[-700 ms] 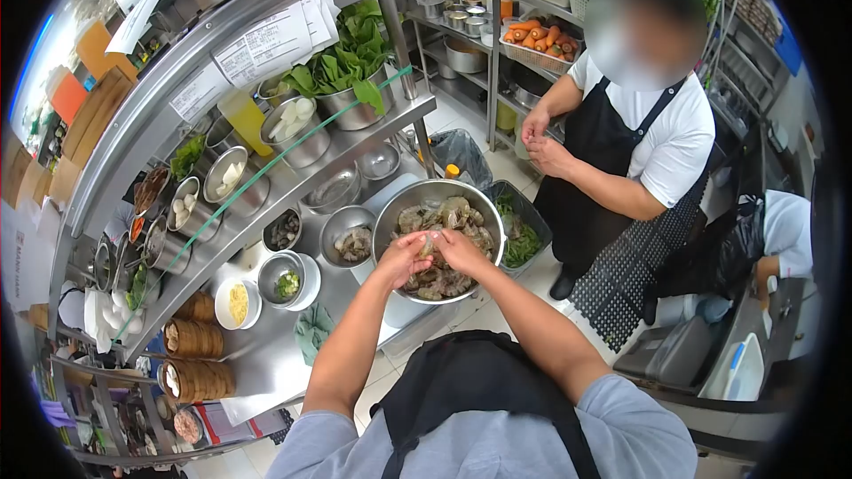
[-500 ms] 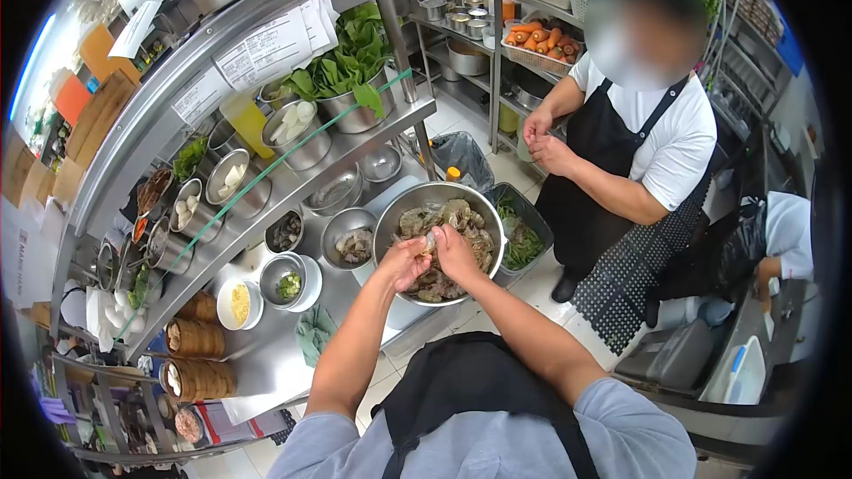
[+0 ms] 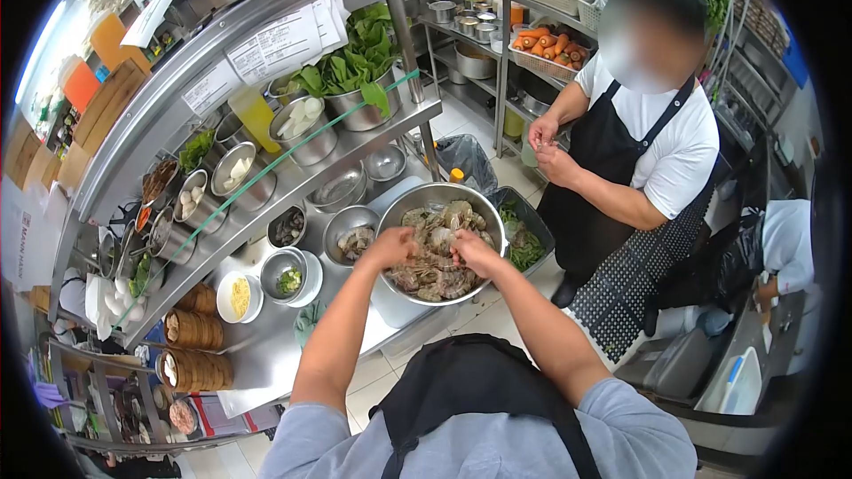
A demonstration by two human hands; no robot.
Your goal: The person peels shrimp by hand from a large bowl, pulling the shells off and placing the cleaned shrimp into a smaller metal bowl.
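Observation:
A large steel bowl (image 3: 499,213) holds a heap of raw grey-brown shrimp (image 3: 435,279). Over its right half, my right hand (image 3: 475,253) is closed, with its fingertips pinching a shrimp. My left hand (image 3: 390,248) is at the bowl's left rim, smeared by motion, so its fingers and anything in them cannot be made out. Just left of that hand is a smaller steel bowl (image 3: 333,253) with several pale peeled shrimp (image 3: 356,242) in it.
Left on the steel counter (image 3: 275,346) are a bowl of yellow shreds (image 3: 240,298), a bowl of chopped greens (image 3: 289,281) and bamboo steamers (image 3: 204,371). A shelf (image 3: 373,137) with pots overhangs them. A co-worker (image 3: 652,160) stands right, beyond a bin of greens (image 3: 524,244).
My hands were together over the large bowl and have moved apart. The left one has shifted left toward the smaller bowl, the right one slightly right.

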